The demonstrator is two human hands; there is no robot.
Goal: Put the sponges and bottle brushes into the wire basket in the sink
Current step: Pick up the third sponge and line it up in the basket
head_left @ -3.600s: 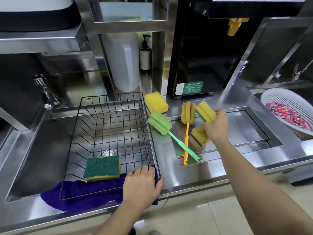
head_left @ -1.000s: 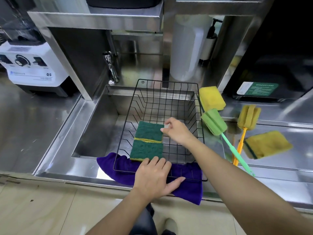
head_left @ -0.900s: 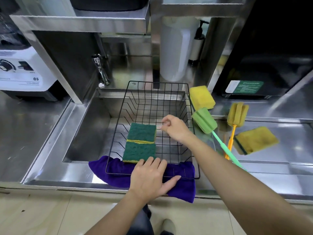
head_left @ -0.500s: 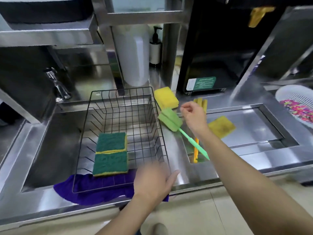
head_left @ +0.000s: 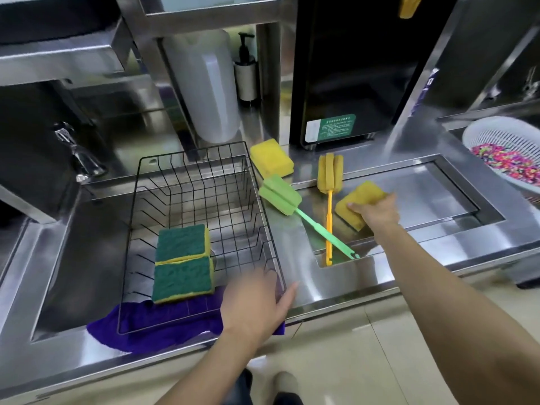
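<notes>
A black wire basket (head_left: 140,206) stands in the sink and holds two green-topped sponges (head_left: 182,263) side by side. My left hand (head_left: 254,305) rests flat on the basket's front right corner, holding nothing. My right hand (head_left: 377,213) grips a yellow sponge (head_left: 355,209) lying on the counter's recessed panel. Another yellow sponge (head_left: 271,157) lies behind the basket's right rim. A green bottle brush (head_left: 282,198) and a yellow bottle brush (head_left: 330,173) lie crossed between the basket and my right hand.
A purple cloth (head_left: 152,325) hangs over the sink's front edge under the basket. A tap (head_left: 76,153) stands at the left. A white jug (head_left: 204,83) and pump bottle (head_left: 247,74) stand behind. A white colander of coloured beads (head_left: 508,153) sits far right.
My right hand set a second sponge in the basket, then moved right across the brushes and closed on the yellow sponge on the recessed panel. My left hand stayed on the basket's front edge.
</notes>
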